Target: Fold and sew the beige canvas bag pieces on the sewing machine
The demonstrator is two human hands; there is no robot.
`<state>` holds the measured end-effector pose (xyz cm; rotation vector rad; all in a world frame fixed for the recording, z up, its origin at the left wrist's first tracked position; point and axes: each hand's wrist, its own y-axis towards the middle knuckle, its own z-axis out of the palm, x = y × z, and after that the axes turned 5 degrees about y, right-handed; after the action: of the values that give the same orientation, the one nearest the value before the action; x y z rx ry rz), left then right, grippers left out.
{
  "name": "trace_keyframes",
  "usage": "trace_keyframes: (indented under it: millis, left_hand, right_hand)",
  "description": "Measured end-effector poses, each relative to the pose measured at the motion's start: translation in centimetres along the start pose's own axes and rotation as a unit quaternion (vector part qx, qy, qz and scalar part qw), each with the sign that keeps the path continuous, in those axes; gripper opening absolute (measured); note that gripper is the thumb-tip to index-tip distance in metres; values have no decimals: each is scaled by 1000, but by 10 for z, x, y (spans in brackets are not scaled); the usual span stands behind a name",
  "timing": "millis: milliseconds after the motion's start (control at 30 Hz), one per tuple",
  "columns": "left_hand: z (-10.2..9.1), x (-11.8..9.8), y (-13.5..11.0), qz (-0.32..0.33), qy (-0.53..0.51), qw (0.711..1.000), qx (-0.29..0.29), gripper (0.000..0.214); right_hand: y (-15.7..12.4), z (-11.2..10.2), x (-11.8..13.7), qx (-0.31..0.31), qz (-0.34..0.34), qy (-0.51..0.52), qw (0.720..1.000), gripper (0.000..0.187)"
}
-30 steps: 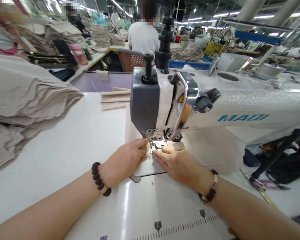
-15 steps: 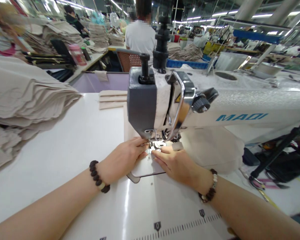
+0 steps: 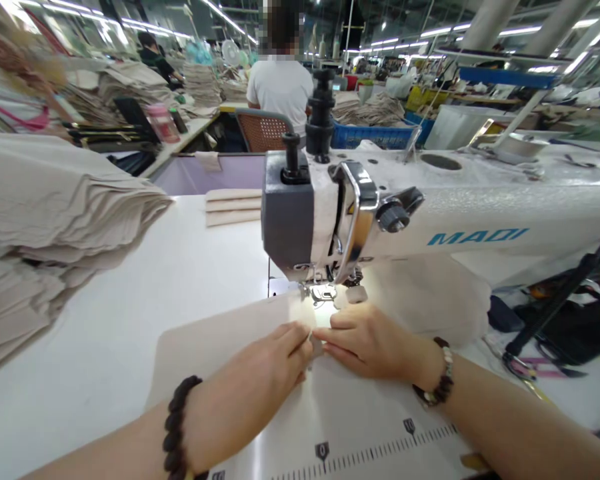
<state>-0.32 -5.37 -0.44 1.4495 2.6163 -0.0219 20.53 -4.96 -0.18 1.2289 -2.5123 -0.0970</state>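
A white MAQI sewing machine [image 3: 430, 220] stands on the white table [image 3: 145, 293]. A beige fabric piece [image 3: 220, 340] lies flat in front of its presser foot [image 3: 323, 292]. My left hand [image 3: 253, 387] rests on that fabric with the fingers pressed together at its right edge. My right hand [image 3: 365, 343] meets it from the right, fingertips pinching the same edge just below the presser foot. More beige fabric [image 3: 430, 297] bunches under the machine arm, right of my right hand. Both wrists wear bead bracelets.
A tall stack of beige fabric pieces [image 3: 55, 220] fills the left of the table. A small folded pile [image 3: 233, 207] lies behind the machine head. A ruler scale [image 3: 360, 443] runs along the front edge. A person in a white shirt [image 3: 280, 87] sits ahead; other people work at far tables.
Both hands have drawn back toward me from under the presser foot. The beige fabric piece now lies spread across the table in front of the needle, where before a metal plate showed.
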Motion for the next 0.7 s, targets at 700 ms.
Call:
trace_keyframes:
  millis: [700]
  left_hand:
    - [-6,6,3,-19,-58,998,2,31]
  right_hand:
    - [1,-1,4,40,-2,-19,999,28]
